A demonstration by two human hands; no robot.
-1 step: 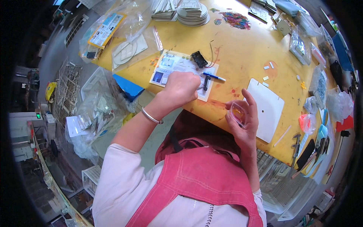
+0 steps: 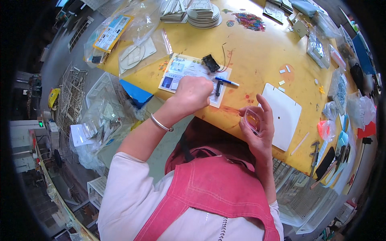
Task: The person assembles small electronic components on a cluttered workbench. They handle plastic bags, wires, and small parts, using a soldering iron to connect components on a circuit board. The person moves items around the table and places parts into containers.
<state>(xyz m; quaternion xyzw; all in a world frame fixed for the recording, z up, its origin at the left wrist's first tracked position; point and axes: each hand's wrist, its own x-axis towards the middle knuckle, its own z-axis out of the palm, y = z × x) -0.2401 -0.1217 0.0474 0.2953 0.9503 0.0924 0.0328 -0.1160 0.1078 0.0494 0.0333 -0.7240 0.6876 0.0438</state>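
My left hand (image 2: 192, 93), a bracelet on its wrist, is closed with curled fingers above a printed sheet (image 2: 169, 73); whatever it may hold is hidden. In my right hand (image 2: 263, 132), a small clear plastic bag with a pinkish edge (image 2: 253, 120) is held between thumb and fingers at the table's near edge. On the sheet lie a black battery holder (image 2: 210, 63) with thin wires, a blue and white pen (image 2: 227, 81) and a small black part (image 2: 219, 88) beside my left fist. Right of my right hand is a white board (image 2: 286, 116) with a small hole.
Colourful paper clips (image 2: 250, 21) lie at the far side of the yellow table (image 2: 189, 42). Stacked white discs (image 2: 204, 18) and a bag of white pieces (image 2: 138, 52) are further left. A caliper (image 2: 315, 158), scissors and bags crowd the right edge. Plastic baskets (image 2: 309, 201) stand below.
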